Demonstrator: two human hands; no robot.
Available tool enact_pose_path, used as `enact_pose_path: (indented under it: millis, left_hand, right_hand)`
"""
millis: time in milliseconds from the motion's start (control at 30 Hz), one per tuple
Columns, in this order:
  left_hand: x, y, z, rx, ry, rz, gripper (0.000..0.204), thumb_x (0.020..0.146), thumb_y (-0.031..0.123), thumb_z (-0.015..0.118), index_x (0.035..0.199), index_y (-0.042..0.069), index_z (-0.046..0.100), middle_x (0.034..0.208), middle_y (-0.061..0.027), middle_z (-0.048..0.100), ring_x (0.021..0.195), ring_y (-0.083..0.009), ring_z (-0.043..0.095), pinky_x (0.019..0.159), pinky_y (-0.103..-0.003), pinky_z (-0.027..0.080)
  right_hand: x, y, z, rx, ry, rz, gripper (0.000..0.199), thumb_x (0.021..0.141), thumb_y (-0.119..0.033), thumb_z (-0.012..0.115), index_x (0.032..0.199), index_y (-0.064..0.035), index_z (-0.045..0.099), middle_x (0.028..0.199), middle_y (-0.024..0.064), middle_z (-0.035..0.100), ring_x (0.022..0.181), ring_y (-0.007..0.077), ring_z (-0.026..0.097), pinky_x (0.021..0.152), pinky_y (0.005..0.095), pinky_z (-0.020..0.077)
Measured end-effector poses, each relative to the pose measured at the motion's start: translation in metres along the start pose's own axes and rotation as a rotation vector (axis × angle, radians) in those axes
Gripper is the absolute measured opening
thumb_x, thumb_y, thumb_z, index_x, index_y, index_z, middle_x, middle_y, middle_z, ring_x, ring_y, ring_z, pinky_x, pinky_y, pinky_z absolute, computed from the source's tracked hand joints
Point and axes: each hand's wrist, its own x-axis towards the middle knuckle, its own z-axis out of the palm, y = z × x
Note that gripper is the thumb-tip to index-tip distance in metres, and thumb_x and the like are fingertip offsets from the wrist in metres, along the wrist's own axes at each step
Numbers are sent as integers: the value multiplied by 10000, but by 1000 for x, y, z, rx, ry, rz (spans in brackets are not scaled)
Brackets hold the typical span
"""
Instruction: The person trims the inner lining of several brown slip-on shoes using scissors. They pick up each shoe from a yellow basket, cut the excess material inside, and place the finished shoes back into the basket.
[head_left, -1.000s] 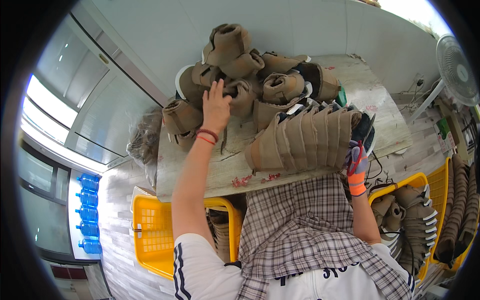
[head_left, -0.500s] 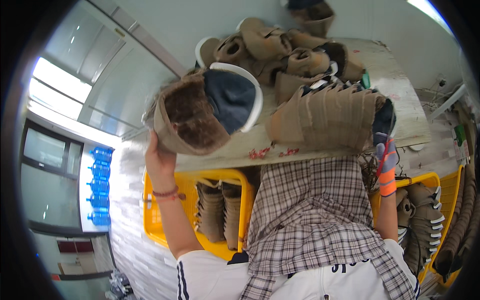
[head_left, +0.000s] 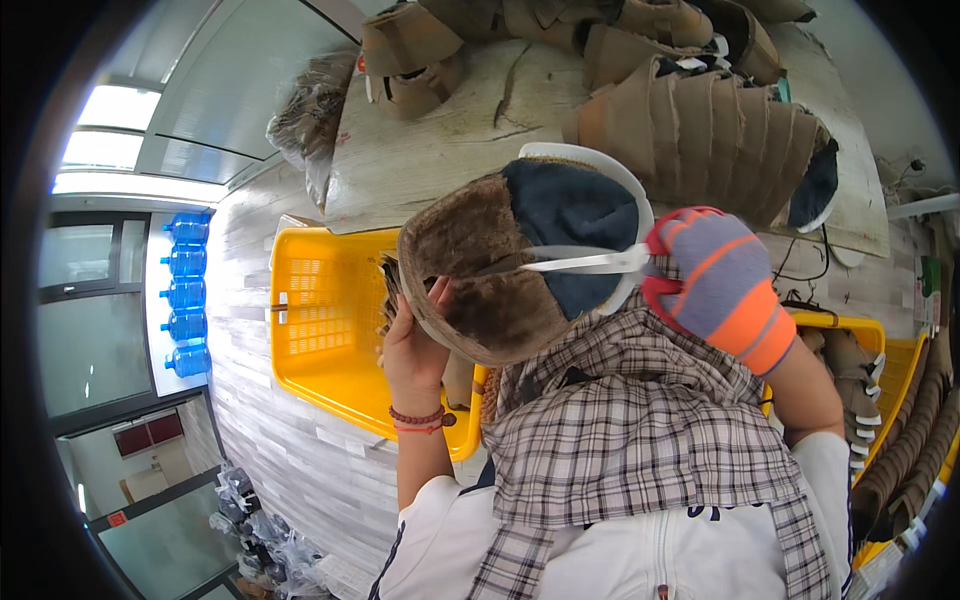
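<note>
My left hand (head_left: pixel 412 338), bare with bead bracelets at the wrist, grips a brown fuzzy boot (head_left: pixel 478 275) by its lower edge; the boot has a dark blue lining and a white sole rim. It is held in the air over my checked apron, between the table and my chest. My right hand (head_left: pixel 712 272), in a grey, red and orange glove, holds a thin white pointed tool (head_left: pixel 585 263) like small scissors. The tool's tip lies across the boot's opening and touches the fuzzy lining.
A worn wooden table (head_left: pixel 450 150) lies ahead with a tight row of brown boots (head_left: pixel 700 125) and more loose ones (head_left: pixel 410 55) at its far side. A yellow crate (head_left: pixel 320 320) sits below left, another with boots (head_left: pixel 860 360) at right. Blue water bottles (head_left: pixel 185 300) stand far left.
My left hand took a boot from the pile and pulled it close to my body. My right hand left the row of boots and brought the white tool onto the held boot.
</note>
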Motion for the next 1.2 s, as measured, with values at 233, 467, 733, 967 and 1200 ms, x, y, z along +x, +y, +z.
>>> enact_pose_path:
  millis: [233, 467, 733, 967, 1200]
  left_hand:
    - [-1, -15, -4, -45, -3, -16, 486, 926, 259, 531, 1317, -8, 418, 1368, -213, 389, 1298, -322, 335, 1109, -437, 240]
    - [-2, -20, 0, -55, -35, -6, 484, 925, 255, 531, 1309, -21, 430, 1318, -186, 456, 1265, -330, 387, 1099, -444, 265]
    - [-3, -22, 6, -43, -53, -2, 483, 921, 241, 532, 1305, -33, 427, 1275, -172, 503, 1232, -335, 432, 1094, -448, 280]
    - [-6, -22, 15, -68, -75, -21, 460, 951, 227, 480, 1333, -8, 378, 1376, -261, 336, 1293, -347, 340, 1116, -454, 242]
    - [-7, -20, 14, -100, -26, -86, 446, 940, 231, 503, 1308, -11, 432, 1257, -161, 524, 1229, -321, 432, 1079, -451, 292]
  right_hand:
    - [27, -22, 27, -133, -190, -168, 253, 698, -336, 700, 814, -120, 637, 756, 59, 621, 730, 229, 614, 634, 333, 463]
    - [38, -35, 37, -224, -385, -155, 310, 710, -366, 687, 801, -85, 593, 748, 81, 597, 727, 258, 595, 639, 352, 461]
    - [38, -40, 32, -251, -457, -97, 332, 721, -385, 680, 816, -80, 592, 725, 81, 598, 690, 251, 597, 609, 349, 457]
    - [31, -33, 36, -321, -380, -152, 368, 715, -414, 682, 827, -75, 597, 722, 73, 595, 689, 234, 597, 600, 338, 452]
    - [37, -4, 30, -301, -58, -235, 267, 706, -372, 681, 791, -123, 635, 764, 55, 611, 754, 223, 605, 666, 334, 465]
